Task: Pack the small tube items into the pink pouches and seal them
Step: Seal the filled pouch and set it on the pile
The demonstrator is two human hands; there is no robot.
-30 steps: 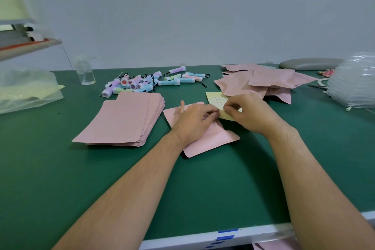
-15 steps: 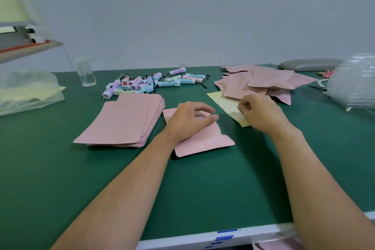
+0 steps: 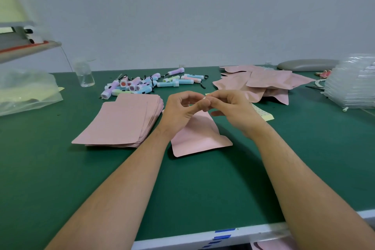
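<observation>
Now raised off the bench (image 3: 60,168), the left hand (image 3: 180,107) and right hand (image 3: 233,107) meet fingertip to fingertip above the pink pouch (image 3: 198,138). A second earlier both hands worked at the yellow sheet (image 3: 263,115) by the pouch's far corner. Half a second earlier the left hand rested on the pouch while the right picked at the sheet. The sheet now lies on the bench just beyond the right hand, partly hidden by it.

A small white dot (image 3: 204,98) shows at the right hand's fingertips, which are drawn narrowly together and pinch it; it is most likely a sticker peeled from the sheet. The left hand's fingers are also curled and touch the right's, but whether they share the hold cannot be told.

The pouch lies beneath both hands, its near end flat on the bench and its far end rising out of sight behind them. Whether a tube is inside cannot be seen. Loose tubes (image 3: 146,85) lie heaped farther back, just beyond the stack of flat pouches (image 3: 121,122), and a pile of fuller pouches (image 3: 263,83) sits back right.

By this evidence the peel is done and sealing is at hand: the dot would next be pressed over the pouch's mouth. The risk is that it clings to the wrong finger.
</observation>
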